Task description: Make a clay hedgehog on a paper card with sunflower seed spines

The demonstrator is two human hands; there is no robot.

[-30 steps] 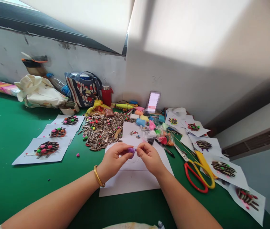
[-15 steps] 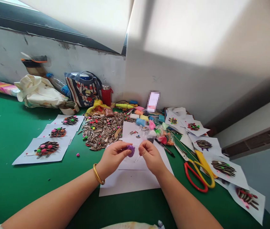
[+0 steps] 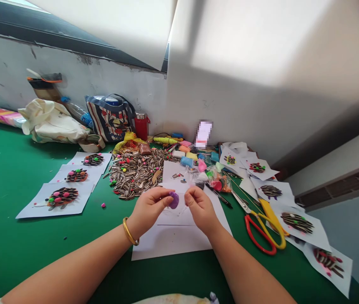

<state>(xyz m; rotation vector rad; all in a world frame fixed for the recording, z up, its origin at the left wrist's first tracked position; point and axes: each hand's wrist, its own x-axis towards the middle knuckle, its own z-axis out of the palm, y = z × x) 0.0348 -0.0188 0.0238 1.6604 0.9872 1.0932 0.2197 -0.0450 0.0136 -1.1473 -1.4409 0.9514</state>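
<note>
Between the thumb and fingers of my left hand [image 3: 154, 207] is a flattened lump of purple modelling clay [image 3: 174, 201]. My right hand [image 3: 200, 208] is beside it, a small gap away, with thumb and fingertips pinched together; whatever lies in that pinch is too small to make out. Both hands hover over white paper sheets [image 3: 173, 242] on the green table. On the upper sheet, a few seeds and tiny coloured bits [image 3: 177, 176] lie beyond my hands.
A heap of sunflower seeds [image 3: 135, 175] spreads behind my left hand. Clay packets [image 3: 187, 161] sit at the back. Scissors [image 3: 263, 228] lie at right. Seed-covered hedgehog pictures [image 3: 62, 197] line the left, with more pictures [image 3: 297, 223] at right. A phone [image 3: 204, 134] leans against the wall.
The purple clay has turned slightly in my left fingers and looks rounder. Both hands otherwise stay almost in the same place.
</note>
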